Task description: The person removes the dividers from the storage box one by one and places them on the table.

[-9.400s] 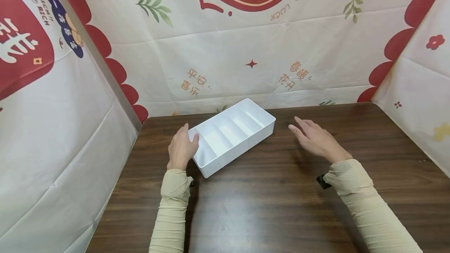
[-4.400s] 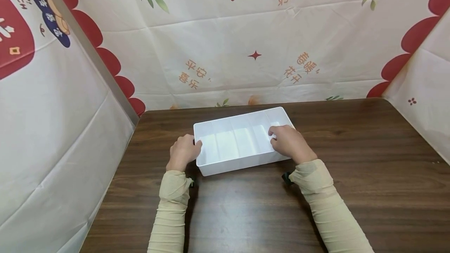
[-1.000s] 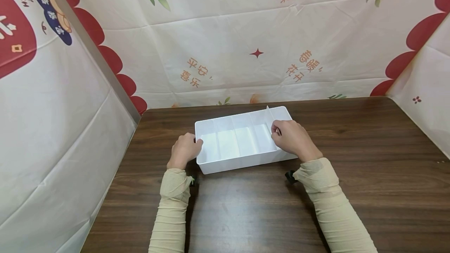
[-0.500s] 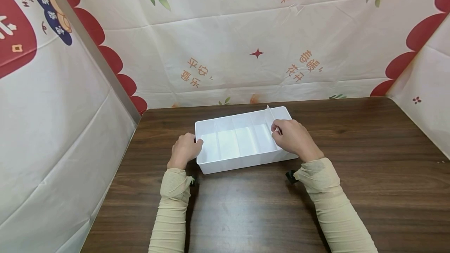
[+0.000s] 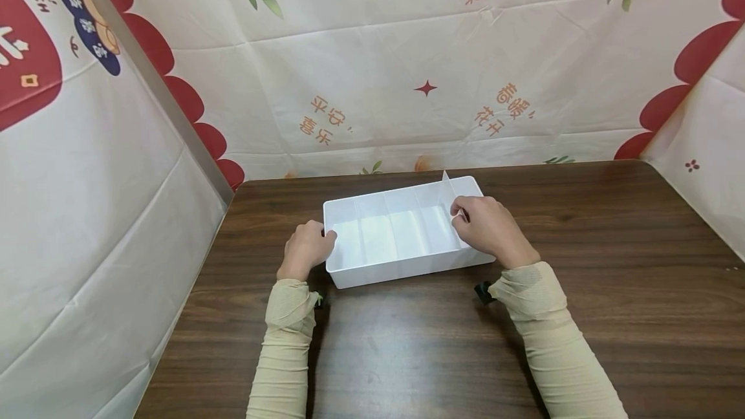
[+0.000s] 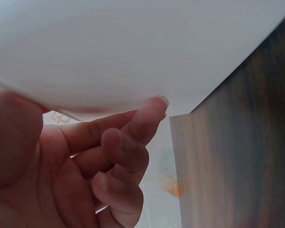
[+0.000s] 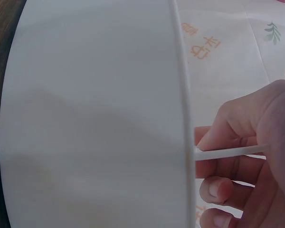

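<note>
The left hand (image 5: 304,249) curls round the 9 o'clock end of the white rectangular plastic organiser tray (image 5: 388,267), apparently steadying it on the dark wooden table (image 5: 407,354). At 3 o'clock the right hand (image 5: 487,228) pinches a thin white plastic divider (image 5: 447,191), raised above the far rim. Beyond hangs a printed cream-and-red cloth backdrop (image 5: 372,83).

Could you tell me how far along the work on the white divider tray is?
Early stage. The rightmost divider sticks up above the rim of the white organiser tray, pinched by the right hand; the left hand grips the tray's left end. Three other dividers remain seated in their slots.
</note>
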The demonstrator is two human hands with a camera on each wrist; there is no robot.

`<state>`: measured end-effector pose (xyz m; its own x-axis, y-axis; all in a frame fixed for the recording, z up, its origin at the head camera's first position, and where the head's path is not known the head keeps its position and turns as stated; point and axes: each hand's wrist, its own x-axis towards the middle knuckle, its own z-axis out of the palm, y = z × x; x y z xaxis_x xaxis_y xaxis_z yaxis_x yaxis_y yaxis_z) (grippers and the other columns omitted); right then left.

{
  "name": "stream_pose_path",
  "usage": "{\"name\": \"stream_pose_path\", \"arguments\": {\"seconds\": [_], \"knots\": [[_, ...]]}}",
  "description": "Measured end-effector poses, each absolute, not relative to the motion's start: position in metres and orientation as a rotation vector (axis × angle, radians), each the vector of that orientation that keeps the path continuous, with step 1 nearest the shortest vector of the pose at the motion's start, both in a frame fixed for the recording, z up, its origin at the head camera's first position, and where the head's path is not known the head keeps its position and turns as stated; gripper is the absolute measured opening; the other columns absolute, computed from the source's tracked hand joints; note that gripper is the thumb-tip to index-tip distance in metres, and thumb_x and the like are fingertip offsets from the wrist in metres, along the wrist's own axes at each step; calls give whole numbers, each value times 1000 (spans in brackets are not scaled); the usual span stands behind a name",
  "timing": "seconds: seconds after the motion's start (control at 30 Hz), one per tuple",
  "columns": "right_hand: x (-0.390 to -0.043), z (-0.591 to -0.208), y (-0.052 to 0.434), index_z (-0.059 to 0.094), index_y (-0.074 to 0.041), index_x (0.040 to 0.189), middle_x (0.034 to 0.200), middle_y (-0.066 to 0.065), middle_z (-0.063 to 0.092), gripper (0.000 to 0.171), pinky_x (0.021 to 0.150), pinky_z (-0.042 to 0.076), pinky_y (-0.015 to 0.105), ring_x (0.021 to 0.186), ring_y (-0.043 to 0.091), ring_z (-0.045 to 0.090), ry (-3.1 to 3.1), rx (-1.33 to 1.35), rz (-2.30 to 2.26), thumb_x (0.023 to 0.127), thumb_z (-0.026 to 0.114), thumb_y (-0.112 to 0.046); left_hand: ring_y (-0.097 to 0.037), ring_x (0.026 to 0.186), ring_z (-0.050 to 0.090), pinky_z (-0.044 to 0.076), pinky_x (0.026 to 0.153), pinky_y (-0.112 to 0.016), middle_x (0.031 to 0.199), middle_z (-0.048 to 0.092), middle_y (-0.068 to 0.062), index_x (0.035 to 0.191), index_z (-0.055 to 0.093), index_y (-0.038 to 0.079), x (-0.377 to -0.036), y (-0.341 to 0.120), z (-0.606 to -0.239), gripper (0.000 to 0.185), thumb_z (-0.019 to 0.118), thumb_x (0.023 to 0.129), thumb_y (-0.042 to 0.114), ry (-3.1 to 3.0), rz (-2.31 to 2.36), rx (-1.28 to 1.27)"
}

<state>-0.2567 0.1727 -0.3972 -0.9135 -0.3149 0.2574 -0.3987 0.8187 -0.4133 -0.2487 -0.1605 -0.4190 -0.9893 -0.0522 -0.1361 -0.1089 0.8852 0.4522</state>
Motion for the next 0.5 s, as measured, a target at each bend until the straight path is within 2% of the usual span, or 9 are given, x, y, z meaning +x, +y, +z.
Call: {"name": "stream_pose_path", "arguments": {"seconds": [0.5], "knots": [[-255,-393,173,69,-3,90,60,0,48,15,52,36,30,55,16,44,-2832,554,704,86,55,-6,-25,69,56,42,59,-37,74,59,-10,74,62,7,-248,-160,-418,36,48,99,30,2926,724,-135]]}}
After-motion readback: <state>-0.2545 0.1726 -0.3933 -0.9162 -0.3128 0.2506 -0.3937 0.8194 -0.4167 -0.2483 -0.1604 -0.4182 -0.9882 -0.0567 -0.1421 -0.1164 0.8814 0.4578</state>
